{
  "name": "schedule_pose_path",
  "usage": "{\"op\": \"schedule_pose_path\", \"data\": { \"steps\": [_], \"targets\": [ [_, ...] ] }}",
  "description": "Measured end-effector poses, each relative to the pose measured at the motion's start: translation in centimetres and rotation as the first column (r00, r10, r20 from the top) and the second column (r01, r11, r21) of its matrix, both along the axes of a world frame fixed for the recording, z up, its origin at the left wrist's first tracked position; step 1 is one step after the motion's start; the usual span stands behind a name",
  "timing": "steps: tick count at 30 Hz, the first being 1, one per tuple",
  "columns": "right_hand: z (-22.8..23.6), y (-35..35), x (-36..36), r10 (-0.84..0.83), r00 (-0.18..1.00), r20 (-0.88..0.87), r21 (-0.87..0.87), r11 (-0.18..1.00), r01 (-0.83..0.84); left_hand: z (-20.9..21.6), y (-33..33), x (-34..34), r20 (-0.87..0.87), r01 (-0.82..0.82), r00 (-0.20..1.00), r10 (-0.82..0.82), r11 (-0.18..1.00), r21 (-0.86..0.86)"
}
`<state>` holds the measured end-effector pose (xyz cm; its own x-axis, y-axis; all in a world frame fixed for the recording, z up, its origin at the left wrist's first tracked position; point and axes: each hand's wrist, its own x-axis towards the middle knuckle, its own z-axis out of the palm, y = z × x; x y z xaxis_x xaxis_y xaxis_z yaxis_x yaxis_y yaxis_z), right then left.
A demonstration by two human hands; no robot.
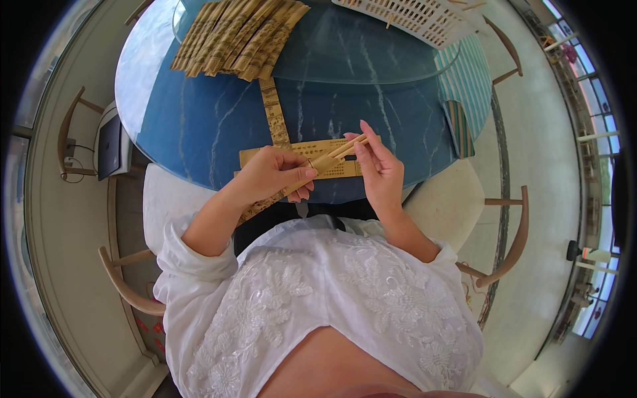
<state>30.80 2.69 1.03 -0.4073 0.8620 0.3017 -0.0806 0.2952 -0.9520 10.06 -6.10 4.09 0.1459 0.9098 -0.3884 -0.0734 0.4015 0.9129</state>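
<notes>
My left hand is closed around a gold-patterned paper chopstick sleeve, thumb on top. The sleeve slants from near my body up toward the right. Wooden chopsticks stick out of its upper end, partly inside it. My right hand pinches their outer ends between thumb and fingers. Beneath my hands, by the near table edge, lie flat printed gold sleeves, partly covered. A long patterned sleeve runs from there toward a pile of similar sleeves at the far left.
A white slatted plastic basket with some chopsticks stands at the far right on a glass turntable. Striped cloth covers the right side of the blue marbled table. Chairs surround it; a dark laptop rests on the left one.
</notes>
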Motion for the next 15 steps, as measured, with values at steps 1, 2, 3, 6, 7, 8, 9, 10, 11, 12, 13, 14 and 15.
{"op": "schedule_pose_path", "data": {
  "steps": [1, 2, 3, 6, 7, 8, 9, 10, 11, 12, 13, 14, 15],
  "targets": [
    [-0.4, -0.8, -0.2, 0.030, 0.996, 0.084, 0.035, 0.999, -0.033, 0.0, 0.1, 0.2, 0.000, -0.012, 1.000, 0.012, 1.000, 0.004],
    [-0.2, -1.2, -0.1, 0.041, 0.994, 0.100, -0.008, 0.999, -0.041, -0.1, 0.2, 0.3, 0.005, -0.016, 1.000, 0.016, 1.000, 0.005],
    [0.1, -1.4, -0.1, 0.053, 0.991, 0.119, -0.051, 0.998, -0.047, -0.3, 0.2, 0.4, 0.013, -0.021, 1.000, 0.020, 1.000, 0.006],
    [0.1, -0.4, 0.2, 0.068, 0.998, 0.015, -0.201, 0.978, -0.063, -0.6, 0.0, 0.6, 0.041, -0.013, 0.999, 0.013, 1.000, 0.006],
    [0.1, 0.2, 0.4, 0.063, 0.997, -0.046, -0.253, 0.965, -0.072, -0.7, -0.2, 0.6, 0.051, -0.007, 0.999, 0.006, 1.000, 0.005],
    [0.3, 0.7, 0.7, -0.007, 0.999, -0.041, -0.264, 0.964, -0.004, -0.7, -0.5, 0.5, 0.054, 0.016, 0.998, -0.015, 1.000, -0.014],
    [0.6, 1.4, 1.1, -0.074, 0.996, -0.052, -0.261, 0.964, 0.058, -0.8, -0.9, 0.1, 0.055, 0.040, 0.998, -0.038, 0.999, -0.031],
    [0.8, 2.2, 1.5, -0.138, 0.988, -0.063, -0.258, 0.959, 0.117, -0.9, -1.4, -0.4, 0.058, 0.062, 0.997, -0.059, 0.997, -0.048],
    [1.0, 3.1, 2.1, -0.201, 0.977, -0.075, -0.256, 0.951, 0.175, -1.1, -2.0, -1.0, 0.052, 0.059, 0.997, -0.057, 0.997, -0.042],
    [1.2, 4.0, 2.7, -0.241, 0.965, -0.105, -0.256, 0.944, 0.208, -1.6, -2.9, -1.5, 0.048, 0.051, 0.998, -0.050, 0.998, -0.037],
    [1.5, 4.8, 3.5, -0.290, 0.948, -0.131, -0.258, 0.933, 0.249, -2.0, -3.6, -2.1, 0.047, 0.054, 0.998, -0.052, 0.998, -0.034],
    [1.6, 5.6, 4.3, -0.336, 0.928, -0.158, -0.261, 0.921, 0.289, -2.2, -4.2, -2.6, 0.084, 0.036, 0.996, -0.030, 0.997, -0.064],
    [1.4, 6.2, 5.1, -0.367, 0.915, -0.169, -0.259, 0.912, 0.318, -2.4, -4.8, -3.0, 0.117, 0.020, 0.993, -0.008, 0.995, -0.094]
  ]
}}
